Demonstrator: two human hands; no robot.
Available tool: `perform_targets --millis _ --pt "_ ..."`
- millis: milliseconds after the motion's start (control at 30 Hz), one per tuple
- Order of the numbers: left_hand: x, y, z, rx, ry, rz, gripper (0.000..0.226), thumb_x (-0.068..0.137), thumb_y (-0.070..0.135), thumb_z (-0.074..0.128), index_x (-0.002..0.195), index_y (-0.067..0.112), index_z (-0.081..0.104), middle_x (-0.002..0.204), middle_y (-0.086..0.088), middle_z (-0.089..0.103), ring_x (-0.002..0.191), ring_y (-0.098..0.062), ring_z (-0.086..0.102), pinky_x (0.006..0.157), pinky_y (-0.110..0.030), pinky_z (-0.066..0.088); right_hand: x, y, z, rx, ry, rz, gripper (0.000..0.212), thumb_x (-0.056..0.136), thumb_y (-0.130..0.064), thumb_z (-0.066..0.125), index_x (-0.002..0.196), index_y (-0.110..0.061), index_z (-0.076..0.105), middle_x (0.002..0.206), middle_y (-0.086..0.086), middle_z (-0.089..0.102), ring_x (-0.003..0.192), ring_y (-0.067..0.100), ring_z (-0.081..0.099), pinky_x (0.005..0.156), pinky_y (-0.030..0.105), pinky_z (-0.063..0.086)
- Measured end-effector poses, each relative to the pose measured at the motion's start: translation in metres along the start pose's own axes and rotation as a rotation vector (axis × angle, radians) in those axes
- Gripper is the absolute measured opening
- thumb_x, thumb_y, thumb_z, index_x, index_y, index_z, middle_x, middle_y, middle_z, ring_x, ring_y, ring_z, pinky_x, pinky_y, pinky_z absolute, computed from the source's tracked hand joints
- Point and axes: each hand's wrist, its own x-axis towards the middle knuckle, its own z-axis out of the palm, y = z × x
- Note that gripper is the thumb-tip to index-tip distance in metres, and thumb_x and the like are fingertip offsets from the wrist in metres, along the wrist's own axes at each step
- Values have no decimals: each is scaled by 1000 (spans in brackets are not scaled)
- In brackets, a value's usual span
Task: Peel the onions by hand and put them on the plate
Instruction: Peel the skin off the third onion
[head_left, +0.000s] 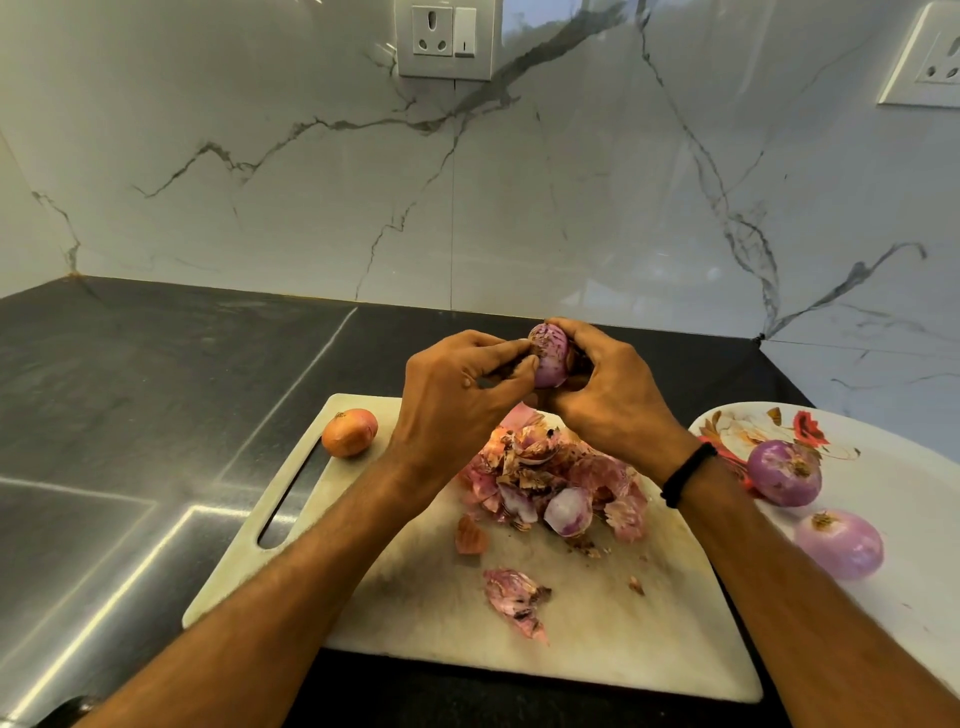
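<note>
A purple, partly peeled onion (549, 358) is held in the air above the white cutting board (410, 613). My right hand (613, 400) grips it from the right and behind. My left hand (457, 395) pinches at its left side with thumb and fingertips. An unpeeled orange-brown onion (349, 432) lies at the board's far left corner. Two peeled purple onions (784, 472) (839, 543) sit on the flowered white plate (904, 467) at the right. A heap of pink onion skins (550, 478) covers the middle of the board.
Loose skin pieces (514, 597) lie near the board's front. The board rests on a dark stone counter (156, 395) against a marble wall with a socket (444, 36). The board has a handle slot (291, 493) on its left side.
</note>
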Motion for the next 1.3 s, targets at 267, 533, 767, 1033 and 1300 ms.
perform_targets --millis 267,533,767,1033,1300 --pt "0 -1 -3 21 33 -44 19 89 14 74 105 5 77 93 -8 76 81 -10 70 76 -17 58 -3 0 8 -70 4 -9 73 70 -25 89 134 -18 55 120 1 62 107 16 61 94 25 54" --pt "0 9 -2 -84 21 -143 33 84 32 75 107 8 76 94 1 74 79 5 67 73 -10 55 -4 -2 6 -151 42 -29 77 70 -25 89 137 -15 52 123 6 59 109 18 59 96 27 53" --pt "0 4 -1 -42 15 -166 26 84 23 79 104 6 77 93 -4 76 76 3 67 72 -10 55 -6 -3 10 -237 66 -75 74 72 -25 87 136 -12 53 118 9 59 102 15 56 95 26 51" --pt "2 3 -1 -91 22 -241 14 87 17 76 100 10 76 83 9 70 78 -1 70 71 -13 57 -6 -3 10 -208 59 -56 78 70 -27 89 138 -14 51 121 7 59 106 17 57 95 24 51" --pt "4 8 -1 -230 -23 -280 30 85 26 76 109 9 73 95 2 74 87 -5 72 77 -19 59 -3 -3 6 -159 73 -37 77 70 -24 89 138 -15 52 124 4 60 110 17 59 96 26 53"
